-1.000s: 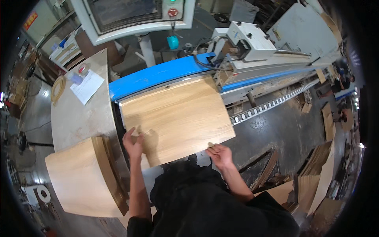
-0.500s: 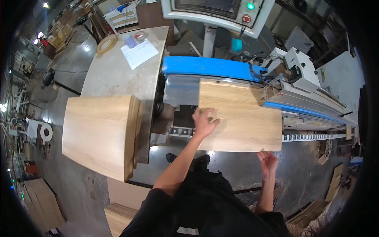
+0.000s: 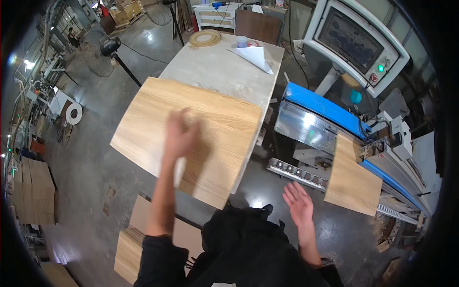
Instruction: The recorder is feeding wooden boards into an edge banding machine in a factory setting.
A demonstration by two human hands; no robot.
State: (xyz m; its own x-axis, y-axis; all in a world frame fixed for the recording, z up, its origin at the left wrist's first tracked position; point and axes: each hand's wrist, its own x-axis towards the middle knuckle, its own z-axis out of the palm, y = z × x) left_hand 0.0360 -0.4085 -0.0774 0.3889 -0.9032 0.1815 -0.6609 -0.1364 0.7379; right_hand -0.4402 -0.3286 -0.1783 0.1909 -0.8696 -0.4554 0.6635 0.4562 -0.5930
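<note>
Since the earlier frame your view has swung left: your left hand [image 3: 180, 135] has left the panel at the machine and now sits over the top board of the stack, while your right hand [image 3: 299, 203] has come off the wood altogether. Item one: large light-oak board [image 3: 191, 129], lying flat on the grey worktable [image 3: 217, 67], its near corner overhanging the table edge toward you. Your left hand lies over its middle, motion-blurred; the fingers appear spread and point away from you across the grain, but whether they press the surface or hover just above it you cannot tell. Item two: smaller oak panel [image 3: 353, 177], resting on the blue-edged machine bed [image 3: 320, 107] at your right, its near end jutting past the roller rail [image 3: 299, 173]. Your right hand hangs in the air, palm open, fingers splayed, holding nothing, just left of that panel and apart from it. Item three: further boards [image 3: 131, 248] stacked on the floor by your left elbow. Item four: paper sheet [image 3: 256, 56] and coil of edge banding [image 3: 205, 37] at the table's far end.
</note>
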